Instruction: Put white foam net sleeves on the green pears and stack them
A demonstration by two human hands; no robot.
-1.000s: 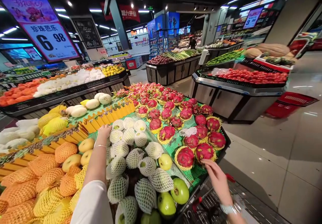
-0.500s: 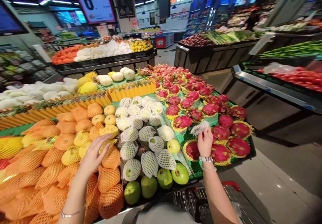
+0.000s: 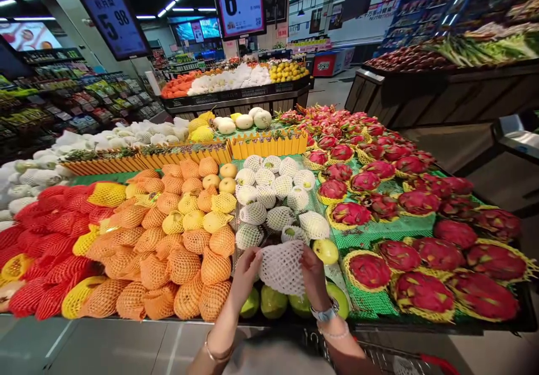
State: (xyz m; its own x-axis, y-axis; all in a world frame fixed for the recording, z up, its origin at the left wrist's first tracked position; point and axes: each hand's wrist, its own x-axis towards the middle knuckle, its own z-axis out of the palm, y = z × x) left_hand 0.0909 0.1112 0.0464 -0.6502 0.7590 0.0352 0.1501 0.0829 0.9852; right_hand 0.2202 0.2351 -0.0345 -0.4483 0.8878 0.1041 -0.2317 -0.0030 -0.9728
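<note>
A white foam fruit net (image 3: pixel 281 268) is spread between my two hands, above the front of the guavas. My left hand (image 3: pixel 246 278) pinches its left edge, and my right hand (image 3: pixel 314 271) grips the right edge. The net looks flat and loose; no fruit shows in it. Below it lie bare green guavas (image 3: pixel 273 302), partly hidden by the net and my hands. Behind are several guavas in white foam nets (image 3: pixel 266 196). One bare yellow-green guava (image 3: pixel 325 251) sits just beyond my right hand.
Pears in orange nets (image 3: pixel 185 263) fill the left side, with fruit in red nets (image 3: pixel 54 246) farther out. Dragon fruit (image 3: pixel 369 268) in yellow nets covers the right. A low yellow fence (image 3: pixel 269 145) runs behind. A shopping cart's red handle (image 3: pixel 440 364) shows at lower right.
My right hand has brought the foam net left from the dragon fruit to above the guavas. My left hand has left the orange-netted fruit and taken the net's other edge. The view has turned left.
</note>
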